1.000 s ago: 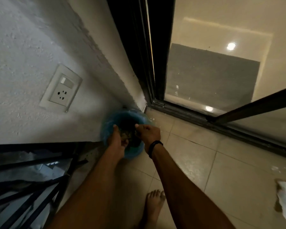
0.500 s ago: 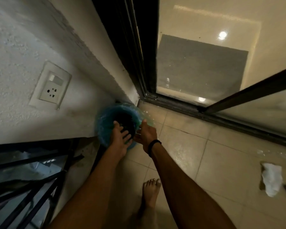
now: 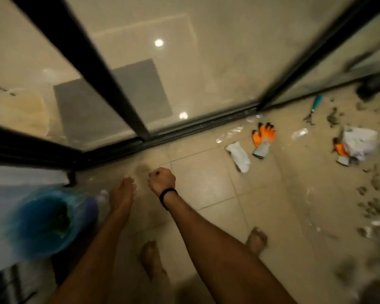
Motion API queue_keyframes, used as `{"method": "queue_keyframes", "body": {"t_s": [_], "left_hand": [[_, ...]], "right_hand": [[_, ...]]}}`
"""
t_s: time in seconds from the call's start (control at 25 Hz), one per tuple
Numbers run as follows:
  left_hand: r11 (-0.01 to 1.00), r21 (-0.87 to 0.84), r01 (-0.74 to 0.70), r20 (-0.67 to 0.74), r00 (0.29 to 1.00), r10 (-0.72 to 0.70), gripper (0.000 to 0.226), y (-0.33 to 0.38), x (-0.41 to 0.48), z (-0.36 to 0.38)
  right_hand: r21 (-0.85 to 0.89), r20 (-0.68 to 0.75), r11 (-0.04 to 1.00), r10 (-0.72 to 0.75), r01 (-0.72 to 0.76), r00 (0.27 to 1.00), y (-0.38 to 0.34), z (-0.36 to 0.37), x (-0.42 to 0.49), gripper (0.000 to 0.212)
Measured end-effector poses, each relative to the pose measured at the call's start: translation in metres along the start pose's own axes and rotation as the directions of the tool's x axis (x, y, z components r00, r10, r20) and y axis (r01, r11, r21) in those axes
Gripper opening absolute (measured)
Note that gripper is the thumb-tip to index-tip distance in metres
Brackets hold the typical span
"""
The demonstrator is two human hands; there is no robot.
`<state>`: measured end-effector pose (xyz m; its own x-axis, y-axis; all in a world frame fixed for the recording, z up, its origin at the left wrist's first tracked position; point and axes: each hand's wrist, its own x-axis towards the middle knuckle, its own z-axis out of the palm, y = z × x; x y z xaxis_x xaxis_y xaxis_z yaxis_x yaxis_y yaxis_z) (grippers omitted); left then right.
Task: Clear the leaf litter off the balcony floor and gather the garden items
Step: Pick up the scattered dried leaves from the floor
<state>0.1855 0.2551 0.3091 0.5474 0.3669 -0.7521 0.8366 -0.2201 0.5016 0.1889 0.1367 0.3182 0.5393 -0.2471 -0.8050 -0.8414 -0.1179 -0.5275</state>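
Head view has swung to the right since half a second ago. Then both hands were at the mouth of the blue bag-lined bin (image 3: 46, 220). Now that bin sits in the lower left of the frame, blurred, with dark litter showing inside it, and both hands are clear of it.

The left hand (image 3: 123, 190) hangs just right of the bin. It looks loosely relaxed and empty, though motion blur makes its fingers hard to read. The right hand (image 3: 162, 181), with a black wristband (image 3: 168, 195), is curled into a fist at centre frame above the tiled floor (image 3: 206, 189), and nothing shows in its grip.

I judge that a handful of leaves has just gone into the bin and the person is turning for the next load.

The turn has brought much of the remaining work into the right of the frame:
- **Glove and cloth:** an orange glove (image 3: 264, 134) lies near the door track (image 3: 184, 130), with a white cloth (image 3: 238, 155) just beside it.
- **Second glove:** it (image 3: 340, 150) lies further right, tucked against a crumpled white bag (image 3: 359, 143).
- **Tool:** a teal-handled tool (image 3: 315, 106) lies toward the upper right.
- **Leaf litter:** scraps (image 3: 375, 205) are scattered down the right edge.

The gloves, the tool and these scraps all lie well apart from the bin. The floor is only partly cleared, and none of the garden items has been gathered yet.
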Motion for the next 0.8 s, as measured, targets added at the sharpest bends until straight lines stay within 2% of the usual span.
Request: {"method": "queue_keyframes", "body": {"t_s": [0.08, 0.2, 0.36, 0.52, 0.68, 0.8], "left_hand": [[0.983, 0.124, -0.138, 0.119, 0.985, 0.124, 0.046, 0.015, -0.052, 0.065], [0.899, 0.266, -0.348, 0.260, 0.924, 0.280, 0.042, 0.030, -0.125, 0.153], [0.674, 0.433, -0.598, 0.455, 0.791, 0.409, 0.044, 0.045, -0.216, 0.287], [0.457, 0.441, -0.772, 0.631, 0.629, 0.455, 0.038, 0.040, -0.298, 0.405], [0.300, 0.394, -0.869, 0.736, 0.493, 0.464, 0.037, 0.017, -0.357, 0.516], [0.209, 0.330, -0.921, 0.806, 0.390, 0.446, 0.038, 0.000, -0.391, 0.582]], "right_hand": [[0.084, -0.093, 0.996, 0.003, 0.005, 0.996, 0.015, -0.091, -0.014, 0.024], [0.210, -0.224, 0.978, 0.042, 0.006, 0.974, 0.051, -0.210, -0.021, 0.024], [0.355, -0.383, 0.935, 0.157, -0.011, 0.910, 0.117, -0.359, -0.028, 0.032], [0.503, -0.452, 0.864, 0.288, -0.025, 0.844, 0.189, -0.471, -0.033, 0.033], [0.643, -0.487, 0.765, 0.388, 0.021, 0.782, 0.265, -0.562, -0.040, 0.020], [0.691, -0.516, 0.722, 0.464, 0.030, 0.720, 0.311, -0.614, -0.049, 0.029]]}}
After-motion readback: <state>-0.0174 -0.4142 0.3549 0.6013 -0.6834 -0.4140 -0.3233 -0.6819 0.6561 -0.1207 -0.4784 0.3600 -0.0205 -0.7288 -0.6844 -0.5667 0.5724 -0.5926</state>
